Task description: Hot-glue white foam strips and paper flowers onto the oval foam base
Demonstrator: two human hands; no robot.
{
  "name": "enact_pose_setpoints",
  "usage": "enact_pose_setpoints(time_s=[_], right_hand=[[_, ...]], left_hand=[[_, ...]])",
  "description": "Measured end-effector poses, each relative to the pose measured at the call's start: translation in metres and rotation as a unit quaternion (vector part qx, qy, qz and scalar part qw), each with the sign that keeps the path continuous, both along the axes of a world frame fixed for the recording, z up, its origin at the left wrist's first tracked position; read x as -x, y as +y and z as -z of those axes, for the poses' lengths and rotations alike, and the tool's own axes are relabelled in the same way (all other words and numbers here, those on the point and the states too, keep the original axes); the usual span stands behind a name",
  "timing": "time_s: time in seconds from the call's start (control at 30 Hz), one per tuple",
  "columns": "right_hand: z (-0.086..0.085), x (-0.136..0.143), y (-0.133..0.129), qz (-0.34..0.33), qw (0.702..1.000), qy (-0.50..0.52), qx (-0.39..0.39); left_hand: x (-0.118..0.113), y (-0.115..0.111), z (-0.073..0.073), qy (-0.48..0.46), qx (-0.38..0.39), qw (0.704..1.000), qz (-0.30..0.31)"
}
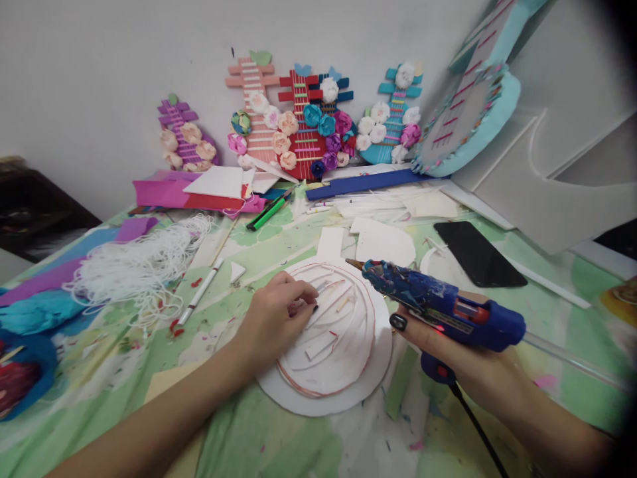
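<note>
My right hand (478, 372) is wrapped round a blue, paint-stained hot glue gun (423, 292), with a clear glue stick (572, 355) poking out of its back. The gun's nozzle points left, above the right side of a round white foam-board piece (328, 401). Loose white strips (321, 345) lie on that disc, inside a curved line drawn in red. My left hand (279, 318) rests over the disc's left side, fingers curled and thumb near the index fingertip. Whatever those fingers pinch is too small or hidden to name.
A black phone (480, 253) lies to the right. Tangled white cord (134, 265), a white marker (200, 292) and a green cutter knife (269, 214) are at left and back. Flower-covered paper guitars (301, 133) lean on the wall; a black cable (478, 431) hangs from the gun.
</note>
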State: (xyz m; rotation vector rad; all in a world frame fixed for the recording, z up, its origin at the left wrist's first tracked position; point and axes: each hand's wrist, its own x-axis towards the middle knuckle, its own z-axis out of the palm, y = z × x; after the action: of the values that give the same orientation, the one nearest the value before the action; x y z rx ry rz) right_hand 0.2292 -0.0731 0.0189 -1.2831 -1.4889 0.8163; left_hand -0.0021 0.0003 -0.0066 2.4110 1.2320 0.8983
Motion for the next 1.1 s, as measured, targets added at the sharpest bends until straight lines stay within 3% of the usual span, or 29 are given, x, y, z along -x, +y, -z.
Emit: enact_pose_setpoints(time_s=[0.1, 0.33, 0.7, 0.83, 0.93, 1.03, 1.1], right_hand=[[0.0, 0.0, 0.0, 0.019, 0.999, -0.028, -0.013], [-0.001, -0.001, -0.002, 0.019, 0.999, -0.045, -0.016], [-0.003, 0.0, 0.0, 0.028, 0.998, -0.057, -0.023], [-0.001, 0.0, -0.002, 0.046, 0.997, -0.06, -0.007], [-0.001, 0.0, -0.002, 0.041, 0.998, -0.045, 0.019], [0.0, -0.001, -0.001, 0.033, 0.999, -0.024, 0.029], [0.003, -0.002, 0.0, 0.046, 0.998, -0.024, 0.032]], left_hand=[[0.002, 0.0, 0.0, 0.013, -0.005, 1.0, 0.004], [0.006, -0.004, 0.0, 0.101, -0.121, 0.984, 0.084], [-0.001, -0.003, 0.003, 0.141, -0.145, 0.978, 0.049], [0.002, -0.003, 0.003, 0.104, -0.099, 0.989, 0.04], [0.007, 0.0, 0.003, 0.008, -0.005, 0.999, 0.031], [0.011, 0.004, 0.003, -0.094, 0.094, 0.991, 0.006], [0.013, 0.005, 0.001, -0.119, 0.096, 0.988, -0.032]])
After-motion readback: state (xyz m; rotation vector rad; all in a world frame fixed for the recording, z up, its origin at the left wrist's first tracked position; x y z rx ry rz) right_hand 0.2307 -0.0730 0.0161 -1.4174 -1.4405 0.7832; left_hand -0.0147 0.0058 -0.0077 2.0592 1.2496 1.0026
